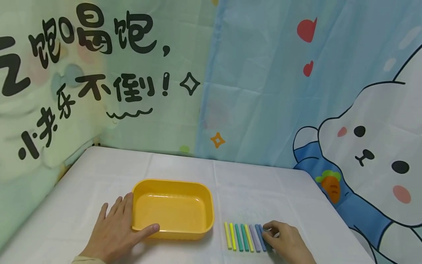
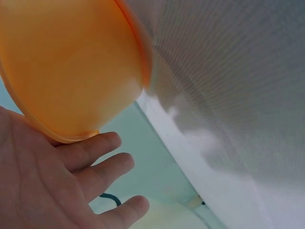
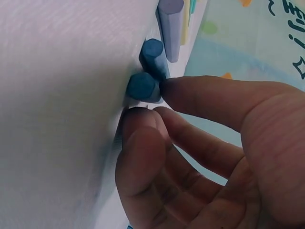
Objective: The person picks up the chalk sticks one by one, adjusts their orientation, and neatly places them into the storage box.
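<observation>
1 yellow plastic tray [image 1: 171, 212], left — left hand [image 1: 115, 227] straight-fingered against its left side, presumably steadying it; 1 chalk row [image 1: 244, 237], right — right hand [image 1: 287, 240] pinching its rightmost blue stick [image 3: 142, 87], apparently for alignment.

Head view bright; soft glare inside yellow tray [image 1: 173, 214]; wrist views dimmer.

High head view, wrist close-ups

On the tablecloth [image 1: 82, 205], we see the plastic tray [image 1: 173, 211] left of a row of sticks [image 1: 244, 237]; our left hand [image 1: 115, 231] sits at the tray's left, our right hand [image 1: 287, 240] at the row's right end, the curtain [image 1: 257, 80] behind.
</observation>
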Demonstrator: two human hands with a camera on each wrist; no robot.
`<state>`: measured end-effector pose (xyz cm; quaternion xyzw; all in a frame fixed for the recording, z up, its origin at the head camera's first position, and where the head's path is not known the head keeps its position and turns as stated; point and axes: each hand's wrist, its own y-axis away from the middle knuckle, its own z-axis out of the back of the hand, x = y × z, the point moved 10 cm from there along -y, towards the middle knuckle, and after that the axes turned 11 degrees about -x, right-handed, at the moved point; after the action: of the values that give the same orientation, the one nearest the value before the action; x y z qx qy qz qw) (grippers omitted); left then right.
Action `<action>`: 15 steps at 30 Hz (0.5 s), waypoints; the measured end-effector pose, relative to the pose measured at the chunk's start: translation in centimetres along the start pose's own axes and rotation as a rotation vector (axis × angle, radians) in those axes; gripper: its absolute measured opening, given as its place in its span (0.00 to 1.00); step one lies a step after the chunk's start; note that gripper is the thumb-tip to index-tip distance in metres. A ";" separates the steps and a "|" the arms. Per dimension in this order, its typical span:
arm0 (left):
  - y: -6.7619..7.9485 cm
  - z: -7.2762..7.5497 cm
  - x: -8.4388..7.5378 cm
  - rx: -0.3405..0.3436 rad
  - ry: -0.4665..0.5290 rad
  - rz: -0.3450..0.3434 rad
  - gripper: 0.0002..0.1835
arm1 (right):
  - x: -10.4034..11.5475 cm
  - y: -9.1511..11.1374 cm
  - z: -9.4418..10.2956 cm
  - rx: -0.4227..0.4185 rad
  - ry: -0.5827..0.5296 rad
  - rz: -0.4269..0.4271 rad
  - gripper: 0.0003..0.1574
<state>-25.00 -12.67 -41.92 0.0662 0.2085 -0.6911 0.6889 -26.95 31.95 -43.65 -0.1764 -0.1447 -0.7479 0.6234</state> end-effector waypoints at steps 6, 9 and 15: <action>0.0 0.1 0.0 -0.008 0.007 -0.007 0.74 | -0.1 0.0 -0.1 0.017 0.026 -0.016 0.11; 0.0 0.1 0.0 -0.007 0.008 -0.009 0.74 | 0.0 -0.1 -0.1 0.013 0.042 -0.013 0.11; 0.0 0.1 0.0 0.003 0.021 -0.004 0.75 | 0.4 0.0 0.2 -0.007 0.069 0.010 0.11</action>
<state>-24.96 -12.72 -41.86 0.0742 0.2149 -0.6920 0.6852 -26.97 31.68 -43.24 -0.1535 -0.1199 -0.7509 0.6311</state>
